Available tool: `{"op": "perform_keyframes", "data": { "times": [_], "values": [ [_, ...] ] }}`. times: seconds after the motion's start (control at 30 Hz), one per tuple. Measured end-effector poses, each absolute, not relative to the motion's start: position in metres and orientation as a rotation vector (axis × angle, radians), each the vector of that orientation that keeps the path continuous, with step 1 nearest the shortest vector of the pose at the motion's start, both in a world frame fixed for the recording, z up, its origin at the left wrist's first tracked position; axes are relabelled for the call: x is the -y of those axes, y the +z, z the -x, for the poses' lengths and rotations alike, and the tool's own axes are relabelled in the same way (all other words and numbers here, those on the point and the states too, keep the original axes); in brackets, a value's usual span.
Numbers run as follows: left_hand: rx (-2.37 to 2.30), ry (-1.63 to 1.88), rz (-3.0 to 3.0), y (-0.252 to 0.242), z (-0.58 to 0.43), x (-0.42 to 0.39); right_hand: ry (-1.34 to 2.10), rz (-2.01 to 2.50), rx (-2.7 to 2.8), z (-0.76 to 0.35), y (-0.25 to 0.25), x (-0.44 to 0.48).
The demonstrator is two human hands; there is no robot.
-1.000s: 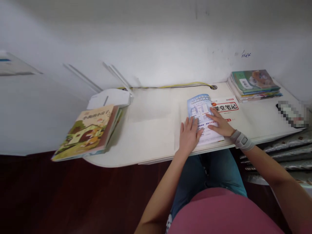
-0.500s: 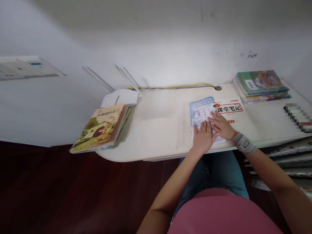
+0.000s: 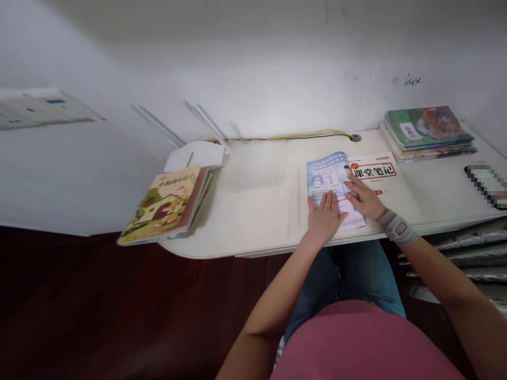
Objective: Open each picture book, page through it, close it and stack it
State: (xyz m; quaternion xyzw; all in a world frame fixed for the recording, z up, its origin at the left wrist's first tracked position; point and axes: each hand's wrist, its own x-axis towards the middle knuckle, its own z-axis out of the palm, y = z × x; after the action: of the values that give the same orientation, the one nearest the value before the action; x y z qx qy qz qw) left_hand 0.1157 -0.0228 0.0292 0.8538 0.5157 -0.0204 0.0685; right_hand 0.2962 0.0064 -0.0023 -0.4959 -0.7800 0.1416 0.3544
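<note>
A white workbook [image 3: 396,192] with a red-framed title lies on the white desk. Its blue and white printed flap or page [image 3: 325,166] is turned out to the left side. On the lower part of that page rests my left hand [image 3: 325,217], flat with fingers stretched out. My right hand [image 3: 365,199], with a grey band around the wrist, lies across the fold between page and cover, its fingers spread. The two hands are a little apart, and neither grips anything.
At the desk's left end, picture books [image 3: 164,203] overhang the edge before a white router [image 3: 196,154]. A stack of books [image 3: 430,129] sits at the back right, with a phone-like object [image 3: 487,184] near it. A yellow cable [image 3: 304,133] runs along the wall.
My hands have moved slightly apart: the left has slid a little left and down over the page. The page still lies turned out. The view has shifted slightly.
</note>
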Motion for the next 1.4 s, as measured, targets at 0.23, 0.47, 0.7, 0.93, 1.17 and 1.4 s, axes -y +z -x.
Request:
{"op": "perform_keyframes", "data": {
  "times": [0.23,0.47,0.7,0.93,1.17,1.4],
  "values": [
    [-1.610,0.199,-2.478,0.034,-0.117,0.024,0.299,1.295,2.082,-0.293,0.000,-0.006],
    [-1.426,0.495,-2.212,0.042,-0.163,0.031,0.253,1.262,2.109,-0.297,-0.008,-0.009],
    [-1.544,0.238,-2.378,0.027,-0.169,0.030,0.203,1.528,1.951,-0.307,-0.010,-0.015],
    [-1.570,0.108,-2.514,0.020,-0.154,0.035,0.167,1.520,2.166,-0.300,-0.004,-0.008],
    [-1.601,0.108,-2.581,0.017,-0.153,0.041,0.109,1.546,2.321,-0.294,0.002,-0.003],
    [-1.479,0.082,-2.656,0.026,-0.127,0.025,-0.009,1.544,2.403,-0.293,0.005,0.000]
  ]
}}
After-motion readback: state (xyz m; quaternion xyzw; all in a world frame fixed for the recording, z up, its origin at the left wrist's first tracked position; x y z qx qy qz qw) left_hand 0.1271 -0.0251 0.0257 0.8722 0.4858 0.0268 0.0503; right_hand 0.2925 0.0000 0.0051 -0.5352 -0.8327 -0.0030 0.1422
